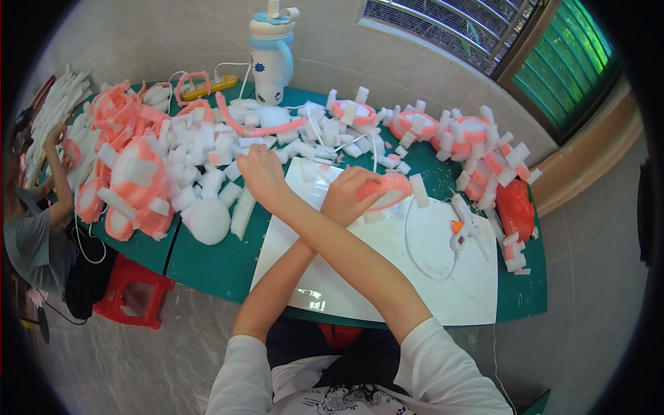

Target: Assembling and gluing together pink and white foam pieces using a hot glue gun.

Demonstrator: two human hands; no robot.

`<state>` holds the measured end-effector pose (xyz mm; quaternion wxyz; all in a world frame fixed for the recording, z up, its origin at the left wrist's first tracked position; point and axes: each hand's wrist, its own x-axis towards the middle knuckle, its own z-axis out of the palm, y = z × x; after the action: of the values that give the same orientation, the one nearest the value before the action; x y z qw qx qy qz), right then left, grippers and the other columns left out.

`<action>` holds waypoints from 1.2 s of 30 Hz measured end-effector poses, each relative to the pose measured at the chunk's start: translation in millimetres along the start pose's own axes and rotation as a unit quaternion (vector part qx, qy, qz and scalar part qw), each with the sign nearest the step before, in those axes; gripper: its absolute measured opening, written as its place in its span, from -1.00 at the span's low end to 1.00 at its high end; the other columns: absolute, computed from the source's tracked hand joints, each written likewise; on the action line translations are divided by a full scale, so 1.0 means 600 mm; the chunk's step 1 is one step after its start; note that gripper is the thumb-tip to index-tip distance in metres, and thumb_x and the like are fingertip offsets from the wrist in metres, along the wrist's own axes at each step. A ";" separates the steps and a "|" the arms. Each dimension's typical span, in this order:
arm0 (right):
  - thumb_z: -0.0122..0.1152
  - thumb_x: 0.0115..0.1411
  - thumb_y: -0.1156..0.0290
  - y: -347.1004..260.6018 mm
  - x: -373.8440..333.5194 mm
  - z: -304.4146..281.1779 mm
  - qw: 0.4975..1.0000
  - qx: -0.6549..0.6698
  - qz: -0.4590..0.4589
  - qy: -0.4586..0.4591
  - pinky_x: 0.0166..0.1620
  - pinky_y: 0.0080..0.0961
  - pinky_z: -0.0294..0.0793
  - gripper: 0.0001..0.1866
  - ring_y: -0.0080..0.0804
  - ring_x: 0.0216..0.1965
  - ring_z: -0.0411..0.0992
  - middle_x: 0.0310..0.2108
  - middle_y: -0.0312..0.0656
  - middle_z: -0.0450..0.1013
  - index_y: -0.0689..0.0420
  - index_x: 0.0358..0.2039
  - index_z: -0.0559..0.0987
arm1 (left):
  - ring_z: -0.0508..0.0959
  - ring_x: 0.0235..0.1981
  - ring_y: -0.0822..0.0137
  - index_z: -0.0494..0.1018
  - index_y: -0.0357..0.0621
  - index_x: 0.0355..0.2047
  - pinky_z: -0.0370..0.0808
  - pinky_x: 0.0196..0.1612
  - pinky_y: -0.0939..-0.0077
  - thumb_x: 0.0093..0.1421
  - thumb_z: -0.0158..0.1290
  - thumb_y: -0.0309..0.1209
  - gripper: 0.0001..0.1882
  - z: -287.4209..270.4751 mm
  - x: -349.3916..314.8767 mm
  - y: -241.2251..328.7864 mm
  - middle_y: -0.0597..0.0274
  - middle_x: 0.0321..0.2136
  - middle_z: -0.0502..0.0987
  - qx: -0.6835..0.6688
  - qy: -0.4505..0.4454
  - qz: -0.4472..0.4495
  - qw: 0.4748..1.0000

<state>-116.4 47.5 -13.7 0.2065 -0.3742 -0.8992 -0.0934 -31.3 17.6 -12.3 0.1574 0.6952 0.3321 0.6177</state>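
"What do the fingers hold?"
"The left hand (344,197) pinches a pink-edged foam oval (391,189) over the white board (443,294); the right hand (263,174), arm crossed above, is at the white foam pieces (211,181); whether its fingers grip any, I cannot tell."
"Nearby?"
"A glue gun (470,228) on the board; beneath, the green desk (207,266)."

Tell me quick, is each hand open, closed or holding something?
Left hand: closed, holding the pink-and-white foam piece.
Right hand: at the white foam pile; can't tell if it's open or closed.
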 end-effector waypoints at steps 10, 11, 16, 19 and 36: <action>0.23 -0.09 0.62 0.145 -0.144 -0.270 0.905 0.324 -0.043 0.272 -0.32 -0.62 0.44 -0.54 -0.45 -0.37 0.45 -0.22 -0.15 0.50 0.17 -0.08 0.49 | 0.51 -0.31 0.21 0.46 -0.22 -0.35 0.43 -0.25 0.45 -0.10 0.21 -0.53 -0.74 0.008 -0.005 0.002 0.14 -0.36 0.52 0.028 0.004 -0.014 1.000; 0.24 -0.10 0.62 0.172 -0.164 -0.292 0.918 0.281 -0.022 0.279 -0.30 -0.62 0.44 -0.55 -0.46 -0.36 0.45 -0.21 -0.16 0.50 0.18 -0.10 0.50 | 0.51 -0.30 0.21 0.46 -0.22 -0.34 0.43 -0.23 0.44 -0.10 0.21 -0.53 -0.74 0.006 -0.009 0.000 0.15 -0.35 0.52 -0.008 -0.010 -0.044 0.999; 0.23 -0.11 0.65 0.255 -0.262 -0.299 0.944 0.202 0.082 0.247 -0.21 -0.52 0.46 -0.58 -0.30 -0.23 0.45 -0.19 -0.15 0.48 0.16 -0.15 0.51 | 0.46 -0.29 0.18 0.46 -0.19 -0.37 0.40 -0.23 0.43 -0.08 0.19 -0.48 -0.77 0.005 0.005 0.016 0.19 -0.36 0.49 0.045 -0.019 0.015 0.999; 0.23 -0.09 0.65 0.274 -0.291 -0.274 0.959 0.161 0.045 0.230 -0.19 -0.50 0.45 -0.59 -0.26 -0.22 0.45 -0.20 -0.13 0.48 0.17 -0.14 0.51 | 0.50 -0.25 0.22 0.47 -0.19 -0.35 0.42 -0.14 0.44 -0.10 0.21 -0.52 -0.75 0.004 0.003 0.021 0.19 -0.32 0.53 0.061 -0.035 -0.019 0.997; 0.22 -0.05 0.60 0.279 -0.299 -0.237 0.977 0.087 -0.042 0.188 -0.06 -0.42 0.40 -0.67 -0.24 -0.04 0.39 -0.14 -0.15 0.46 0.22 -0.19 0.52 | 0.50 -0.27 0.27 0.49 -0.14 -0.34 0.44 -0.21 0.50 -0.10 0.24 -0.50 -0.74 0.000 0.003 0.021 0.23 -0.32 0.55 0.086 -0.024 -0.014 0.996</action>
<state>159.4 5.3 37.0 0.3999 -0.2923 -0.8638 -0.0925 -27.6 9.5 -2.7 0.1137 0.7160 0.3896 0.5681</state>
